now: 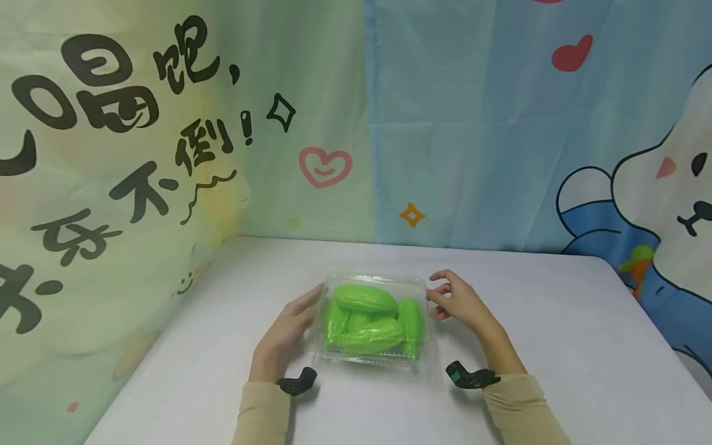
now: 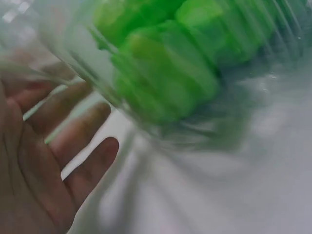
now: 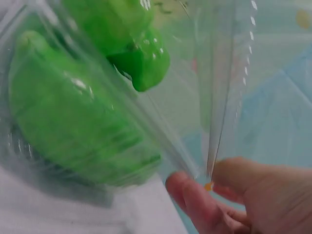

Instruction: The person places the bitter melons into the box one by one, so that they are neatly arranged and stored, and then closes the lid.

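A clear plastic clamshell box (image 1: pixel 414 284) sits on the white table, holding several bright green, glossy, vegetable-shaped pieces (image 1: pixel 367 337) of uncertain kind. At the box's left side is my left hand (image 1: pixel 289 330), its fingers extended along the wall. The left wrist view shows this hand (image 2: pixel 44 156) with spread, nearly straight fingers, some of them behind the clear plastic. On the opposite side, my right hand (image 1: pixel 458 301) has bent fingers at the box's edge. Close up, its thumb and finger (image 3: pixel 183 187) pinch the box near a corner, where two clear rims meet.
The white table (image 1: pixel 556 321) extends around the box. Behind it hangs a printed cloth backdrop (image 1: pixel 473 154) with hearts and a cartoon animal; a lettered cloth (image 1: pixel 139 296) runs along the left. Black wrist devices (image 1: pixel 470 377) sit at both beige sleeves (image 1: pixel 525 408).
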A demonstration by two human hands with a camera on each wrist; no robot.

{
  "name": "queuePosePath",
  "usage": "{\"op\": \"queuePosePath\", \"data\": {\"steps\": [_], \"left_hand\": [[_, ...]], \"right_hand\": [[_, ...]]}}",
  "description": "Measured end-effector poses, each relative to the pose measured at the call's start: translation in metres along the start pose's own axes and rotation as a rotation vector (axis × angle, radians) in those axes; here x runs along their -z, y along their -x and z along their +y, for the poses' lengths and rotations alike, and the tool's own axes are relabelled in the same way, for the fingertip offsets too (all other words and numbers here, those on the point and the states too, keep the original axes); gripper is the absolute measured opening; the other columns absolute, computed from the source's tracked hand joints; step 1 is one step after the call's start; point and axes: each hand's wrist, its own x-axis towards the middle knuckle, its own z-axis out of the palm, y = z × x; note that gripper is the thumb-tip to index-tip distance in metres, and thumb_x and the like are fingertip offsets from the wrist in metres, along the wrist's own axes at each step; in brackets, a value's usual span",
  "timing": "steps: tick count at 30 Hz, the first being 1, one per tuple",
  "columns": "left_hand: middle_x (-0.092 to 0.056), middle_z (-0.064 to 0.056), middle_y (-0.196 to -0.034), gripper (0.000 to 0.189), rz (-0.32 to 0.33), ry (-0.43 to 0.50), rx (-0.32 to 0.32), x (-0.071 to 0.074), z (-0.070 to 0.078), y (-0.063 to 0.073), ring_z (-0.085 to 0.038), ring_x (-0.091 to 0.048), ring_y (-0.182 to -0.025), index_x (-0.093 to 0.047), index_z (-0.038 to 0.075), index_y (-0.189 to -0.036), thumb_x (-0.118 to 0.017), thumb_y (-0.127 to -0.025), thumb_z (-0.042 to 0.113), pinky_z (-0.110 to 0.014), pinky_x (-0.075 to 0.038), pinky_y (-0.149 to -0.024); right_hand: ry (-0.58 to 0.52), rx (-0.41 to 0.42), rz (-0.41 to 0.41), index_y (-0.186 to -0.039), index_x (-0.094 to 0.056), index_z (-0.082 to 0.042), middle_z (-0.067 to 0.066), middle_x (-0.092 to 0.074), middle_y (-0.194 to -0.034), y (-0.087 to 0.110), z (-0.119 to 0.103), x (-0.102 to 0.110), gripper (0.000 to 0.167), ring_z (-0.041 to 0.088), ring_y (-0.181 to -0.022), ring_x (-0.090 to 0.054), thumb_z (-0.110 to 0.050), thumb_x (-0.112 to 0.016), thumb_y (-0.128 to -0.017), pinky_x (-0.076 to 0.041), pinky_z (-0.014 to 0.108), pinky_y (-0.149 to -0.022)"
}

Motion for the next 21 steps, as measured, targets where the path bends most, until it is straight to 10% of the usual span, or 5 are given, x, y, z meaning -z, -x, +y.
{"op": "queuePosePath", "data": {"steps": [6,10,16,21], "left_hand": [[-0.059,-0.016,-0.130,0.038,0.067,-0.209,-0.085,0.010,0.014,0.002,-0.035,-0.054,-0.121,-0.056,0.005,-0.130,-0.058,-0.094,0.015,-0.046,-0.048,-0.099],[-0.066,-0.013,-0.114,0.035,0.077,-0.306,-0.087,0.010,0.022,0.002,-0.026,-0.064,-0.100,-0.061,0.010,-0.126,-0.059,-0.092,0.015,-0.032,-0.055,-0.076],[-0.063,-0.005,-0.116,0.053,-0.076,-0.248,0.042,0.018,0.027,0.013,-0.019,-0.061,-0.098,-0.049,0.028,-0.139,-0.055,-0.087,0.015,-0.036,-0.051,-0.085],[-0.058,-0.009,-0.100,0.081,-0.235,-0.104,0.134,0.021,0.023,0.020,-0.016,-0.048,-0.066,-0.034,0.040,-0.145,-0.054,-0.075,0.005,-0.026,-0.046,-0.065]], "right_hand": [[0.145,-0.007,0.046,-0.113,-0.055,-0.001,0.021,-0.065,-0.108,0.006,-0.013,-0.005,0.026,0.012,-0.062,-0.066,-0.017,-0.057,-0.093,-0.059,0.034,-0.061],[0.177,0.003,0.042,-0.118,-0.059,0.002,0.023,-0.061,-0.120,0.013,-0.015,-0.004,0.030,0.011,-0.071,-0.068,-0.015,-0.056,-0.093,-0.059,0.033,-0.068],[0.167,0.067,-0.033,-0.133,-0.053,-0.001,0.023,-0.056,-0.131,0.025,-0.009,0.000,0.047,0.028,-0.099,-0.069,-0.023,-0.060,-0.092,-0.056,0.040,-0.083],[0.064,0.051,-0.232,-0.150,-0.026,-0.006,0.025,-0.055,-0.122,0.038,-0.003,0.004,0.065,0.028,-0.096,-0.068,-0.023,-0.056,-0.095,-0.057,0.035,-0.080]]}}
